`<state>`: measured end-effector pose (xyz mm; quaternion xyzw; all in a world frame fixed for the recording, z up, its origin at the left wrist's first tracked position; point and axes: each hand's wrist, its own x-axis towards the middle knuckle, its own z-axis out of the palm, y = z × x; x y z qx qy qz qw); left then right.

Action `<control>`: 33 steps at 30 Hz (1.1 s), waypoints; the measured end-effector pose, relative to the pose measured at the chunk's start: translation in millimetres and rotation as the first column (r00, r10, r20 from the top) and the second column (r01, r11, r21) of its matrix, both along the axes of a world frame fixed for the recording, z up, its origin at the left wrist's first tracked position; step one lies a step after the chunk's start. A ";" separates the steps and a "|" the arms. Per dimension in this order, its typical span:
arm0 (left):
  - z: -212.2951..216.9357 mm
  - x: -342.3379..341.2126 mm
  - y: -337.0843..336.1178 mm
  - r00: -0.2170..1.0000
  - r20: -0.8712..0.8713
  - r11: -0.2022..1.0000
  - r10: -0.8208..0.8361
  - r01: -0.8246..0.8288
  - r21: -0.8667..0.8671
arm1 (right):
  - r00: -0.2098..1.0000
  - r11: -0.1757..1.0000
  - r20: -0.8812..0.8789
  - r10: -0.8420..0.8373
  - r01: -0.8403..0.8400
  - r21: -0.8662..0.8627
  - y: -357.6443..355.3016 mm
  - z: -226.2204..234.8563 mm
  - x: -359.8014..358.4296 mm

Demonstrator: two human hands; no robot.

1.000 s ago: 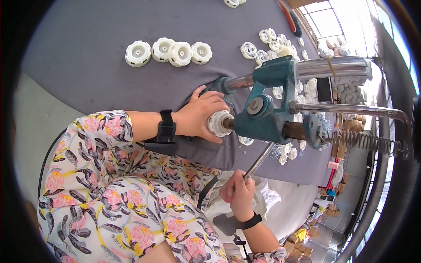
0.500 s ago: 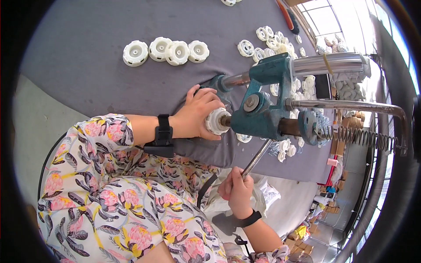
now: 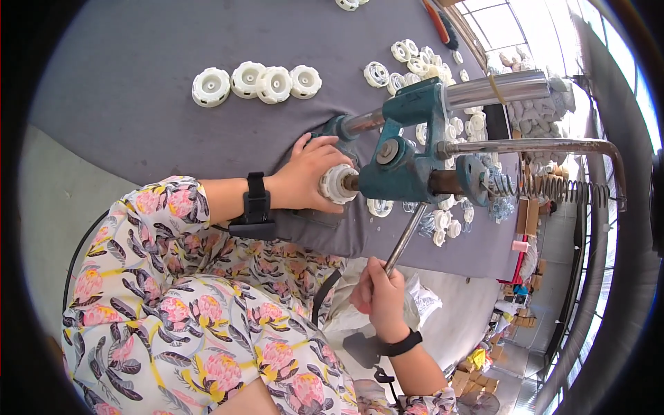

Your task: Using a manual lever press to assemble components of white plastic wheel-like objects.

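My left hand [image 3: 309,174] wraps its fingers round the side of a white round plastic cap [image 3: 338,184], holding it against the end of the press ram [image 3: 353,182]. The cap's underside is hidden by my fingers. A green hand press [image 3: 404,160] with a steel column stands over the table's near side. Below it, my right hand [image 3: 382,297] is closed round the lower end of the press's metal lever [image 3: 407,237]. A black band with a small box is strapped to each wrist.
Several white caps [image 3: 274,85] lie in a row on the grey cloth-covered table [image 3: 145,124]. Behind the press are more white parts [image 3: 417,63] and wire pieces [image 3: 501,207]. A brush [image 3: 440,24] lies at the far edge. A bent rod [image 3: 539,146] and spring [image 3: 553,187] jut right.
The whole view has shifted slightly. My right hand and the lever's lower end have moved a little to the right relative to the press. My left hand still holds the cap in place.
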<state>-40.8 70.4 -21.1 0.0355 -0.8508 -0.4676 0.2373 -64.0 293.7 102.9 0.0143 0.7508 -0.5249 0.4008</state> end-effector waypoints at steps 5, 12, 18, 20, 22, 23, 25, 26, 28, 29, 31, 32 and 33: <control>3.3 1.5 5.5 0.995 -0.002 0.994 0.098 -0.098 -0.047 | 0.998 0.997 0.059 0.019 -0.023 0.071 -1.7 23.2 0.5; 4.8 3.0 5.0 0.994 0.024 0.993 0.107 -0.106 -0.044 | 0.999 1.000 0.046 -0.002 0.001 0.007 -4.1 -8.0 1.5; 9.0 3.4 8.8 0.992 -0.025 0.991 0.125 -0.126 -0.043 | 0.999 0.995 -0.020 0.025 -0.027 -0.096 -0.8 -10.6 1.0; 9.7 3.0 8.5 0.995 -0.008 0.994 0.102 -0.102 -0.042 | 0.998 0.999 0.058 -0.019 0.021 -0.047 -2.2 -3.5 2.4; 10.2 5.2 6.1 0.996 0.019 0.995 0.090 -0.089 -0.037 | 0.992 1.000 0.123 0.015 -0.014 -0.008 -2.2 23.6 0.6; 11.5 6.9 2.6 0.998 0.036 0.999 0.050 -0.049 -0.016 | 0.981 0.998 0.190 0.049 -0.055 0.028 -0.5 38.1 -2.1; 8.6 3.1 -1.5 0.999 0.047 1.000 -0.015 0.015 0.016 | 0.967 0.999 0.254 0.021 -0.032 0.038 6.2 52.1 -5.4; 9.8 2.1 -5.0 0.996 0.059 0.997 -0.065 0.062 0.046 | 0.967 0.999 0.255 0.024 -0.034 0.034 6.1 57.7 -6.4; 11.4 2.0 -7.5 0.986 0.102 0.988 -0.134 0.126 0.086 | 0.967 0.999 0.255 0.023 -0.033 0.034 6.4 60.2 -6.6; 12.3 1.7 -8.3 0.986 0.099 0.988 -0.135 0.126 0.088 | 0.966 0.999 0.256 0.015 -0.024 0.034 6.4 58.5 -6.8; 13.4 0.8 -9.6 0.980 0.107 0.982 -0.165 0.154 0.107 | 0.967 0.999 0.255 0.008 -0.017 0.036 5.6 56.8 -7.4; 12.9 1.4 -10.2 0.980 0.107 0.982 -0.166 0.154 0.109 | 0.966 0.999 0.260 -0.002 -0.008 0.036 5.4 56.1 -6.5; 12.3 1.8 -11.0 0.979 0.119 0.983 -0.167 0.156 0.095 | 0.964 0.999 0.266 -0.011 0.002 0.036 5.0 54.7 -5.6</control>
